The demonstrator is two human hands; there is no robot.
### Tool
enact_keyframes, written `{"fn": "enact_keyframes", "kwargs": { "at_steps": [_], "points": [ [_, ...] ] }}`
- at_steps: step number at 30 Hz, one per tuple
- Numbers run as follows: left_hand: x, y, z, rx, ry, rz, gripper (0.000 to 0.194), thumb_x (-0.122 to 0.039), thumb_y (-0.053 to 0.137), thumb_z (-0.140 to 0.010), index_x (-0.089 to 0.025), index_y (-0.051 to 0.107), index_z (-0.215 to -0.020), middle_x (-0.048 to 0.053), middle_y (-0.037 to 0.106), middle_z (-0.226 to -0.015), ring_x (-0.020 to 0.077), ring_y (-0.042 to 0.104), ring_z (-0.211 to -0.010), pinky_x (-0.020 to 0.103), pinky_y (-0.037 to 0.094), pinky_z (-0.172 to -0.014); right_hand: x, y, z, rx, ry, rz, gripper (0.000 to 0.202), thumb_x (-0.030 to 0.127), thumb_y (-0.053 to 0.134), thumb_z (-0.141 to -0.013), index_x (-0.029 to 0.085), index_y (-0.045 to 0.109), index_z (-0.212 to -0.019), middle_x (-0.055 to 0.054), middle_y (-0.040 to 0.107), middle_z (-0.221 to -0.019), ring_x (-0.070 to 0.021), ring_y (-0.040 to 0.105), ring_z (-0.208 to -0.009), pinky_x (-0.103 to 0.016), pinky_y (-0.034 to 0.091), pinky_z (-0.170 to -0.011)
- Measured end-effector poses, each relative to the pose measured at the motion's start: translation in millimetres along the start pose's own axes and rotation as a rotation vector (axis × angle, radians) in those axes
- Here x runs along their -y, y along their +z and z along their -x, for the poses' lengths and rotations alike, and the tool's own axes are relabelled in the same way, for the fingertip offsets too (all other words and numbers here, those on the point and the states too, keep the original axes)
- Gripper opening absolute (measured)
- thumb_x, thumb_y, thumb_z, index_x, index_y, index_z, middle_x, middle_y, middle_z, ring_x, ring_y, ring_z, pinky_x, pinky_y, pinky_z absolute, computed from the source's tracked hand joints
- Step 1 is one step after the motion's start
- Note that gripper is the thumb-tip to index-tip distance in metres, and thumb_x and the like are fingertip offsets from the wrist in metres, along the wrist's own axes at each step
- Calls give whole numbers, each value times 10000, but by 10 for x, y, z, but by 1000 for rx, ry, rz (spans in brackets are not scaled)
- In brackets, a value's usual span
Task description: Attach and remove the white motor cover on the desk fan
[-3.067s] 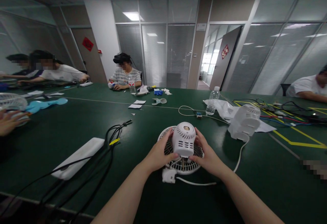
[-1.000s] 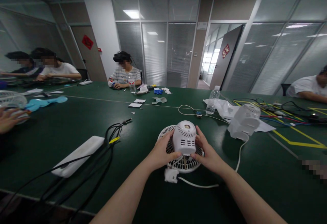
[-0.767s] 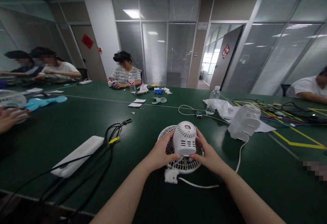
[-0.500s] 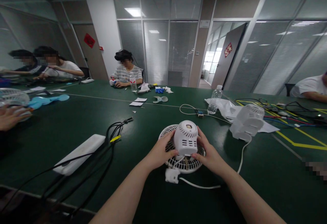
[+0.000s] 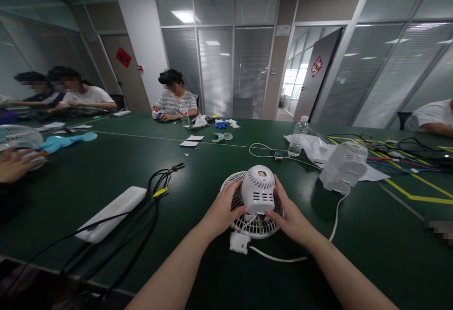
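Observation:
A white fan motor housing, dome-shaped with vent slots, sits over a round white fan grille on the green table. My left hand grips the housing's left side, thumb at its lower edge. On the opposite side my right hand holds it the same way, fingers curved along the wall. Close in front of the grille lies a small white plastic piece, with a white cable running from beside it to the right under my right forearm. What lies beneath the housing is hidden.
Left of me lies a white power strip with black cables. To the right stand a white plastic part and a water bottle. Another person's hand is at far left. Further back are pale fan blades.
Both hands keep their hold on the motor housing, which stays practically in place. The view has shifted very slightly.

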State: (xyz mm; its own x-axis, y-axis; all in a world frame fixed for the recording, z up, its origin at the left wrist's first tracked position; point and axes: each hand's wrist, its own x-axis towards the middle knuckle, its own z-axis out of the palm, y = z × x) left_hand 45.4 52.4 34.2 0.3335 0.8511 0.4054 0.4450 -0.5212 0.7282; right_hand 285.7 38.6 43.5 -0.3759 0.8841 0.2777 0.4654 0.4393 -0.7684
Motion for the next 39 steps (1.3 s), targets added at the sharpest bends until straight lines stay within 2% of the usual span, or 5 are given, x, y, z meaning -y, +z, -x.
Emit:
{"fn": "enact_keyframes", "kwargs": {
  "at_steps": [9,14,22,33,39],
  "points": [
    [27,-5,4,22,23,-58,674,-224,657,-794,-245,358,-1398,96,378,-1450,280,361,-1338,510,279,-1130,-13,-4,-24,17,-15,-60,940,253,605,-854,330,-80,-1493,-90,251,-1547,-263,331,-1387,-535,219,-1150],
    [0,-42,9,42,22,-23,657,-246,689,-772,-252,405,-1365,96,416,-1415,280,399,-1307,505,312,-1109,2,-38,-42,47,-42,-195,969,258,667,-816,324,-27,-1489,-116,286,-1522,-270,345,-1379,-539,242,-1141],
    [-81,-124,12,93,12,28,668,-312,708,-766,-248,416,-1364,99,464,-1376,283,444,-1266,479,368,-1070,-17,-87,-40,50,-38,-206,956,286,707,-787,331,50,-1479,-119,239,-1529,-277,351,-1373,-540,253,-1140],
    [-94,-115,55,117,-9,-16,693,-296,685,-773,-254,375,-1391,87,362,-1466,288,369,-1338,500,303,-1122,-12,-123,-36,66,-22,-191,979,264,725,-767,342,60,-1482,-104,244,-1535,-274,344,-1378,-536,233,-1152],
    [-119,-63,83,76,-30,-41,793,-389,708,-748,-227,325,-1424,127,348,-1476,317,345,-1351,517,292,-1117,-24,-114,-36,95,-50,-309,1004,378,720,-772,303,20,-1488,-146,324,-1501,-295,349,-1374,-555,245,-1130]
  ]
}}
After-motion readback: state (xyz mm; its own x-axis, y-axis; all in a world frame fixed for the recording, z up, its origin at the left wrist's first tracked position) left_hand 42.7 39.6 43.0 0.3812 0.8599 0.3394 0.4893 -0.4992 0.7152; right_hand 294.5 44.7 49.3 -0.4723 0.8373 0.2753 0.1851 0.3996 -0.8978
